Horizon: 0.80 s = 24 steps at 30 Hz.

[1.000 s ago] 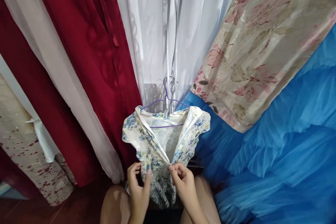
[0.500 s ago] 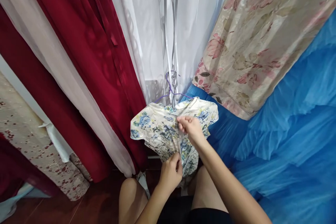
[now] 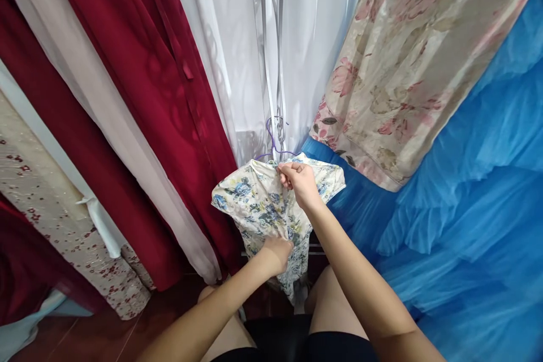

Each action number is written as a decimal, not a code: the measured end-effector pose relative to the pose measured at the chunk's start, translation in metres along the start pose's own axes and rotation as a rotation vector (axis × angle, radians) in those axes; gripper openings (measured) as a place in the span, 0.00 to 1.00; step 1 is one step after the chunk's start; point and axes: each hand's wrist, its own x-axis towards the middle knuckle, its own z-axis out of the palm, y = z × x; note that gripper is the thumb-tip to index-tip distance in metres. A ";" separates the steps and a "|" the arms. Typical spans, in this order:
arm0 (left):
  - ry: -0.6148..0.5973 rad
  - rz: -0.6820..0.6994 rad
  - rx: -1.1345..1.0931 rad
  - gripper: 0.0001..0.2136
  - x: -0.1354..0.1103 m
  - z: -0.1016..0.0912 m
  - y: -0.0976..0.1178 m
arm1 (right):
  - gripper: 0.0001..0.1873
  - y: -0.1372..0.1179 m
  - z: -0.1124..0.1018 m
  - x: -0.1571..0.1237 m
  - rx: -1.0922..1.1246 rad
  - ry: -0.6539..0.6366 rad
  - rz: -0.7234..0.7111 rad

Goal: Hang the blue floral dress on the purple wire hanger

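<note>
A white dress with blue and yellow flowers (image 3: 258, 192) hangs on a thin purple wire hanger (image 3: 271, 138) in front of my knees. My right hand (image 3: 294, 178) pinches the cloth at the middle of its neckline. Lower down, my left hand (image 3: 278, 253) is closed on the fabric near the waist, its fingertips turned away from view. Between the two hands the centre line of the dress runs fairly straight. The end of the dress hangs between my legs, partly lost in shadow.
White gowns with hanging ribbons (image 3: 237, 39) are behind the hanger. Dark red gowns (image 3: 139, 96) hang to the left. On the right are a beige floral skirt (image 3: 394, 85) and ruffled blue tulle (image 3: 458, 237). Red-brown floor tiles (image 3: 106, 334) lie below.
My right hand has moved up from the chest to the neckline. My left hand has turned over on the fabric at about the same height, and the dress front looks smoother.
</note>
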 end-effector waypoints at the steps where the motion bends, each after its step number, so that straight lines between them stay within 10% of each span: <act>1: -0.004 0.017 -0.012 0.09 0.001 -0.003 0.000 | 0.13 0.000 -0.001 -0.001 -0.014 -0.009 0.000; 5: 0.136 0.074 -0.110 0.03 -0.005 -0.042 -0.007 | 0.14 0.006 -0.008 -0.008 -0.083 -0.042 0.005; 11: 0.966 0.120 -0.393 0.12 -0.001 -0.133 -0.013 | 0.15 0.002 -0.011 -0.013 -0.175 -0.068 -0.058; 20: 1.141 0.192 -0.185 0.12 -0.019 -0.200 -0.020 | 0.15 0.049 -0.019 -0.011 -0.458 0.054 -0.147; 24: 0.896 0.301 -0.133 0.09 -0.020 -0.207 -0.030 | 0.15 0.022 -0.013 -0.014 -0.295 -0.014 -0.173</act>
